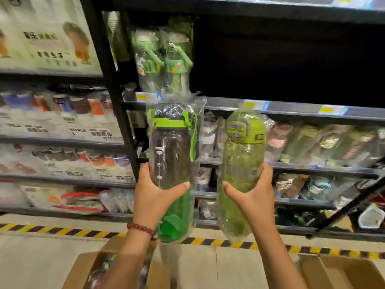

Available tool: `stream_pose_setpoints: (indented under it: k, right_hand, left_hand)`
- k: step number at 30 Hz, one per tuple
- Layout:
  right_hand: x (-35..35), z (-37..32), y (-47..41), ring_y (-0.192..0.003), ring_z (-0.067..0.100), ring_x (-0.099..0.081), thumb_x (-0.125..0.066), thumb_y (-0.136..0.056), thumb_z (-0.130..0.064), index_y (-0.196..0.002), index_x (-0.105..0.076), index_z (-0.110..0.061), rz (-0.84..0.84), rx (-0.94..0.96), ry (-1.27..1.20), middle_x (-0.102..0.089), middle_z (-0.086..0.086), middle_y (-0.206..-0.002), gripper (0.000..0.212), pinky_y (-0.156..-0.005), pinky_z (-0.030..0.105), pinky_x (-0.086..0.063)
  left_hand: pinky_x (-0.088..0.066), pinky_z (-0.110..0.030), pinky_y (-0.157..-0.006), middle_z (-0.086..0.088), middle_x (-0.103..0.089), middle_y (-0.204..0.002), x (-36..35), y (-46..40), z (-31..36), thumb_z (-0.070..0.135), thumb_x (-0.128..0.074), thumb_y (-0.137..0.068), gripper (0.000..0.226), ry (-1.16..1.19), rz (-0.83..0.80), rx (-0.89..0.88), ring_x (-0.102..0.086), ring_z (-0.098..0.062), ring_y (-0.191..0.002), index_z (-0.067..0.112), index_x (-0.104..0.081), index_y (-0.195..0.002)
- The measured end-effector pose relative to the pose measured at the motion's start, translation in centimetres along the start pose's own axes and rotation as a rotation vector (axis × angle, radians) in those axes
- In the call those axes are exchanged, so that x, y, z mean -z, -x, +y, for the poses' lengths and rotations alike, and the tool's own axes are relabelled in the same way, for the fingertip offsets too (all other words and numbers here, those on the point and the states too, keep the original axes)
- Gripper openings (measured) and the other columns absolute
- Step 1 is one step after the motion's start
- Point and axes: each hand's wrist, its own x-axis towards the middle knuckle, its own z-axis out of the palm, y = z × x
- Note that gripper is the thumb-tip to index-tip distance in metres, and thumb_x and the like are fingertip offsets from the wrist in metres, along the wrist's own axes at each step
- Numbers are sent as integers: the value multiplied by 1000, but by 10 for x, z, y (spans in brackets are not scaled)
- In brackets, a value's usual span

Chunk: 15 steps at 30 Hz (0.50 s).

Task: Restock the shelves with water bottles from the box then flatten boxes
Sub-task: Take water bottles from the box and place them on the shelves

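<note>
Hands grip bagged bottles: left hand (155, 195) the dark bottle (171, 155), right hand (253, 191) the green bottle (241, 163).

Your view is dim overall, upper right of the frame nearly black, glare on the plastic wrap at centre, motion blur smearing the left side and corners, wide-angle bending at the edges.

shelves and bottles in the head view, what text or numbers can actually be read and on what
"NOBLE": on the boxed goods on the left shelves, the Chinese characters beside it blurred.
Poster top left: Chinese characters, too blurred to quote.
Yellow price tags on the shelf edge: unreadable.
Dark bottle in the left hand: scale marks, figures too small.
Green bottle in the right hand: pale letters, illegible.
</note>
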Motion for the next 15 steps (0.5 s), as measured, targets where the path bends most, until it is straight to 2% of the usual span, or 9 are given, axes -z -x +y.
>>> stream_pose_setpoints:
  k: [2,5,8,9,12,15]
  right_hand:
    - [16,4,-25,-93,7,-53,-84,-67,-25,-129,-32,-24,14,15,-16,-47,-20,-103,81,-81,22,-39]
    - [32,9,-62,-91,1,-54,-83,-67,-26,-128,-32,-25,17,55,-28,-48,-20,-105,79,-81,21,-40]
    - [42,14,-98,-106,9,-45,-82,-69,-32,-139,-27,-19,-32,38,-18,-42,-10,-119,90,-87,25,-37]
    - [45,15,-110,-109,11,-46,-82,-69,-33,-139,-27,-18,-47,32,-25,-43,-8,-122,90,-87,26,-38]
    - [52,16,-147,-104,13,-54,-82,-68,-34,-131,-34,-21,-81,10,-61,-52,-9,-116,80,-84,30,-44]
    - [55,15,-179,-93,4,-59,-83,-68,-28,-119,-42,-24,-111,-37,-147,-56,-14,-104,66,-81,32,-51]
  left_hand:
    - [-36,-1,-59,29,-46,-91,-23,-13,13,17,-86,-62,65,-4,-9,-37,-49,18,-75,37,-39,-101]
    - [-38,-8,-71,25,-50,-100,-58,-36,30,23,-89,-59,72,17,-30,-76,-49,16,-83,32,-42,-112]
    - [-42,-22,-86,16,-53,-111,-94,-57,49,47,-84,-44,90,14,-11,-93,-54,-2,-98,23,-44,-121]
    - [-43,-26,-87,14,-54,-111,-104,-65,54,48,-83,-44,90,14,-4,-91,-54,-7,-101,22,-45,-120]
    - [-46,-30,-84,9,-59,-108,-129,-92,70,47,-82,-42,84,17,-3,-66,-58,-13,-100,22,-47,-114]
    - [-45,-24,-78,12,-61,-103,-144,-120,81,45,-81,-42,70,56,-44,-31,-59,-7,-96,29,-50,-104]
